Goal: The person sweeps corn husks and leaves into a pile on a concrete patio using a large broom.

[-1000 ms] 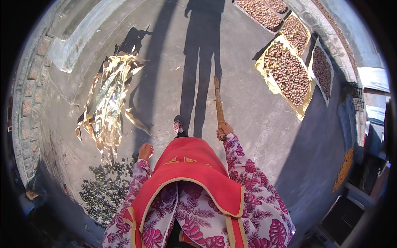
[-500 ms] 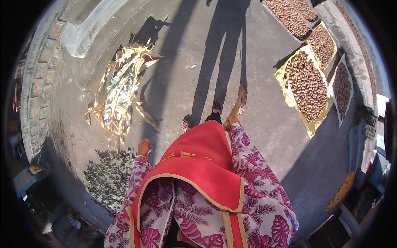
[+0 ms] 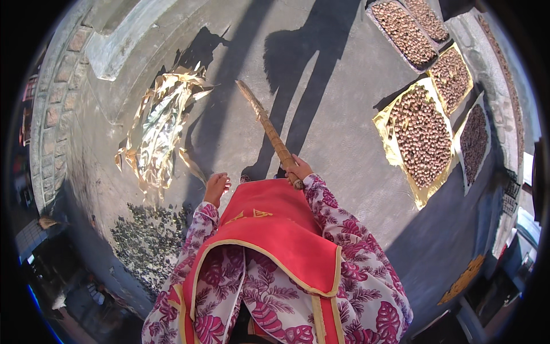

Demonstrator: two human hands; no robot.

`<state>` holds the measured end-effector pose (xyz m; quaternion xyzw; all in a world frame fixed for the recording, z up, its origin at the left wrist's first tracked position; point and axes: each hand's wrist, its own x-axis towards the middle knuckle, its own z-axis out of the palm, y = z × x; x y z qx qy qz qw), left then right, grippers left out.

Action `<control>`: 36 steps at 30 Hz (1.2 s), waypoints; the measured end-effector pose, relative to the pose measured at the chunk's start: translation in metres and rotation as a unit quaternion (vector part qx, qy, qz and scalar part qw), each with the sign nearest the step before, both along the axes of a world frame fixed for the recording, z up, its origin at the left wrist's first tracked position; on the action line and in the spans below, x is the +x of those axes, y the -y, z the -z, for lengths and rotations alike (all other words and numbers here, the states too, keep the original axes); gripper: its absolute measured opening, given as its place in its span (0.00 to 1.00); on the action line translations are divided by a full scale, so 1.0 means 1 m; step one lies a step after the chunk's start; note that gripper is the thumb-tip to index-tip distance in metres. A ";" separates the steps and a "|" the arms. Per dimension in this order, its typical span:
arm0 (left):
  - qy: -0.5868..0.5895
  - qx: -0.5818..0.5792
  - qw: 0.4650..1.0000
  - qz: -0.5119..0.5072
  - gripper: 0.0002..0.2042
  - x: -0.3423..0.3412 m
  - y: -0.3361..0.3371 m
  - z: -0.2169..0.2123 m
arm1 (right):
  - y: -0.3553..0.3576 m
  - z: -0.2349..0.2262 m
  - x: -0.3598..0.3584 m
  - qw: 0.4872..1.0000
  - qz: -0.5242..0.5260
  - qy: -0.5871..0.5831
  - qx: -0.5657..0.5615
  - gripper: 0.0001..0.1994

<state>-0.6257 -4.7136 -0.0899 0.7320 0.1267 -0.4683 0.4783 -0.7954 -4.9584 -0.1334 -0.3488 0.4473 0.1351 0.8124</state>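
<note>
My right hand (image 3: 299, 167) is wrapped round the lower end of a tan straw broom (image 3: 265, 124). The broom appears narrow, as if seen edge-on, and slants up and to the left over the concrete. Its shadow on the ground has a wide, bristly edge. Beside the red apron (image 3: 269, 209), my left hand (image 3: 216, 188) is held with its fingers loosely bent and apart, nothing visible in it. Dry corn husks and leaves (image 3: 163, 129) lie in a pale heap beyond my left hand. Dark scattered leaves (image 3: 150, 243) lie nearer, left of my left forearm.
To the right, brown nuts or fruits lie on a yellow sheet (image 3: 421, 198) and in trays (image 3: 417, 69). A white sheet (image 3: 485, 109) carries darker pieces. A low stone wall (image 3: 52, 117) curves along the left, and an orange-yellow patch (image 3: 463, 280) lies at the lower right.
My right hand has swung the broom from pointing away on the right to slanting up-left. My left hand has moved slightly right and up, its fingers looser. The shadow has widened.
</note>
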 end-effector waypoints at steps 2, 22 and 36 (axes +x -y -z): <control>0.003 0.026 1.000 -0.013 0.12 -0.005 -0.005 0.007 | 0.033 -0.003 -0.017 0.998 0.053 -0.041 -0.020 0.35; -0.022 0.066 0.985 -0.156 0.11 0.074 -0.045 0.036 | 0.017 0.102 0.119 0.985 -0.070 -0.108 -0.116 0.20; 0.017 0.036 0.988 -0.147 0.12 0.163 0.038 0.071 | 0.189 -0.014 0.120 0.997 0.067 -0.029 0.032 0.31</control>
